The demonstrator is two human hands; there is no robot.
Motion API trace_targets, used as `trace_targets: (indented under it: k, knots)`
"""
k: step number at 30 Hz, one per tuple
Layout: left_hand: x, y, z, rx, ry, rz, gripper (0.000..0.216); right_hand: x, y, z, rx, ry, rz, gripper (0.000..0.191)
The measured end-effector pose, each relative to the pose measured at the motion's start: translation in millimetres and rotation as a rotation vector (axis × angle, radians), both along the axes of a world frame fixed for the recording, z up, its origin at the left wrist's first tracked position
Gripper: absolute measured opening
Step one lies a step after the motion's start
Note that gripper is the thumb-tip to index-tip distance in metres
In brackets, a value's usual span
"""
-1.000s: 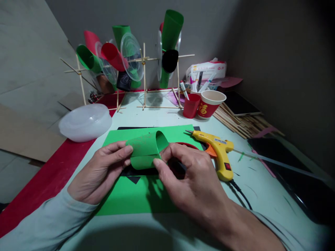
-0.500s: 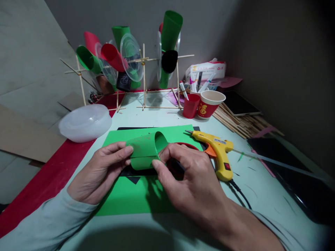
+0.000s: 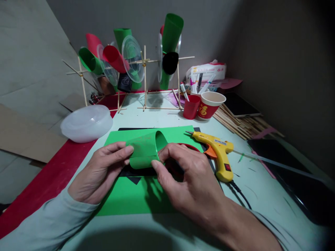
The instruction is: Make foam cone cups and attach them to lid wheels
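Observation:
A small green foam piece (image 3: 146,150) is curled into a roll just above a larger green foam sheet (image 3: 136,195) on the table. My left hand (image 3: 101,172) pinches the roll's left end between thumb and fingers. My right hand (image 3: 188,181) pinches its right edge, thumb below and forefinger on top. Black and red sheets (image 3: 180,167) lie partly hidden under my right hand. A yellow hot glue gun (image 3: 218,153) rests on the table just right of my right hand, nozzle pointing left.
A stick frame (image 3: 145,80) with green, red and black foam cones and clear plastic lids stands at the back. A clear lidded bowl (image 3: 86,122) sits at the left. Red cups (image 3: 206,104) with pens, bamboo sticks (image 3: 240,123) and a dark tablet (image 3: 242,104) lie at the right.
My right thumb has slid slightly left along the roll's lower edge, closing the curl a little tighter. The view shifted slightly; my left hand keeps its hold.

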State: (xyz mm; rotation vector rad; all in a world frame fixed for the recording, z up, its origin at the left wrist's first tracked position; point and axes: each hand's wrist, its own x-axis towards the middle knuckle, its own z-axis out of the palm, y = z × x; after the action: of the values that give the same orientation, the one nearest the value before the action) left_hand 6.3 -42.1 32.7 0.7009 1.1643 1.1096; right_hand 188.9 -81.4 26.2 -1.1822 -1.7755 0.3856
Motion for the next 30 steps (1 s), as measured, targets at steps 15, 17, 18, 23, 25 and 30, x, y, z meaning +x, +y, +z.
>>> trace_targets:
  k: [15,17,18,23,25,30]
  knots:
    - [-0.3,-0.4,-1.2,0.037,0.013,0.017,0.035,-2.1,1.6,8.8,-0.151,0.173,0.011,0.014]
    - [-0.7,-0.9,-1.8,0.043,0.016,0.015,0.035,-2.1,1.7,8.3,-0.170,0.195,0.009,0.013]
    - [-0.8,-1.1,-2.0,0.046,0.015,0.014,0.035,-2.0,1.9,8.0,-0.181,0.208,0.011,0.013]
    - [0.0,-1.4,-2.4,0.038,-0.009,0.035,0.037,-1.4,3.6,7.3,-0.226,0.255,0.003,0.012]
    - [0.6,-1.4,-2.4,0.026,-0.023,0.057,0.040,-1.7,4.2,7.4,-0.226,0.264,-0.004,0.011]
    - [1.5,-2.3,-1.1,0.060,-0.018,0.032,0.046,-3.4,4.3,6.8,-0.195,0.273,-0.030,0.012]
